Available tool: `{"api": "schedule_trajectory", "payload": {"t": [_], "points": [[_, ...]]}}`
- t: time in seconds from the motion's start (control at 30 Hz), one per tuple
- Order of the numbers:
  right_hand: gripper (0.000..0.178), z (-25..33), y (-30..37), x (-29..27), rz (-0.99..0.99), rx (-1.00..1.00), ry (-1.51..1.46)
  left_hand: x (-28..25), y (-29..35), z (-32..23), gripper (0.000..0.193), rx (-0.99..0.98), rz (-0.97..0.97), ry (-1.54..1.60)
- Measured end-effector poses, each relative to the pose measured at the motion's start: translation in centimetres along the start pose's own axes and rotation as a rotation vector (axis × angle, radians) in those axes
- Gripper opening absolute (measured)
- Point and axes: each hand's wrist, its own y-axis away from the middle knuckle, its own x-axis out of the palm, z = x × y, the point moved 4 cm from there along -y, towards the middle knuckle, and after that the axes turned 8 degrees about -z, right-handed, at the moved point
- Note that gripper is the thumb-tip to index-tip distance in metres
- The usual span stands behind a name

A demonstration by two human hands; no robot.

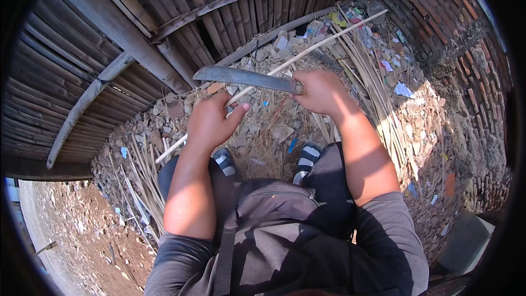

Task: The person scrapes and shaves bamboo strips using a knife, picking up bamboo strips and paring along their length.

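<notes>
A long pale strip, apparently split bamboo (307,53), slants across in front of me from lower left to upper right. My left hand (211,120) is closed round its lower part, thumb pointing right. In my right hand (322,92) is the handle of a machete (246,78), its broad grey blade pointing left. The blade crosses the strip just beyond my left hand; I cannot tell whether its edge touches. My right fingers hide most of the handle.
Piles of similar strips lie to the right (378,93) and left (143,178). Rubble and litter cover the ground (279,131) around my sandalled feet. A bamboo slat wall (230,16) stands ahead and left, a brick wall (438,11) at the right. A grey block (466,244) sits lower right.
</notes>
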Motion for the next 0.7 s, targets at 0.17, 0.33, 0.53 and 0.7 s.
{"api": "schedule_trajectory", "payload": {"t": [0.17, 0.33, 0.53, 0.7], "points": [[0.036, -2.6, -0.4, 0.1, -0.012, -0.045, -0.010, 0.7, 0.2, -0.2, 0.046, -0.002, 0.017, 0.079], [0.040, -5.9, -0.8, -1.5, -0.046, 0.236, -0.095, 0.0, 0.0, -0.3, 0.048, 0.034, 0.006, 0.039], [0.038, -3.4, -0.6, -0.4, -0.024, 0.122, -0.009, 0.0, 0.0, 0.0, 0.049, 0.031, 0.027, 0.007], [0.035, 0.3, -0.5, 1.1, 0.106, -0.075, 0.017, 0.4, 0.0, 0.6, 0.047, 0.062, 0.016, 0.018]]}}
